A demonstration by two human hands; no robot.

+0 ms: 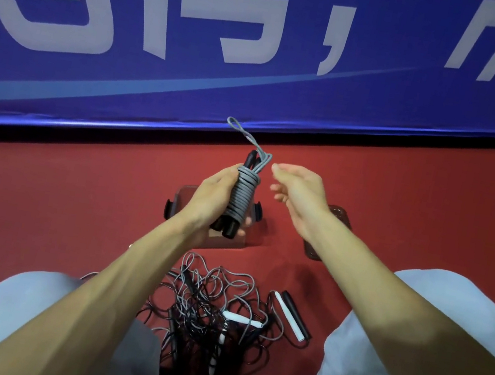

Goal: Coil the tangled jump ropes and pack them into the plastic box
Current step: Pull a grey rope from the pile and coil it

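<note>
My left hand point(209, 200) grips a grey jump rope point(242, 193) wound tightly round its black handles, held upright over the clear plastic box point(184, 196). A loose loop of the rope sticks up above the bundle. My right hand point(300, 189) hovers just right of the bundle's top with relaxed fingers. Its fingertips are close beside the rope, and no strand shows between them. On the red floor between my knees lies a tangled pile of jump ropes point(207, 305), black and grey, with white handles point(239, 318) and black handles among them.
The box has black side latches point(167, 206). Its clear lid point(338, 214) lies on the floor to the right, partly under my right forearm. A blue banner wall point(261, 58) stands close behind the box. My knees in light trousers flank the pile.
</note>
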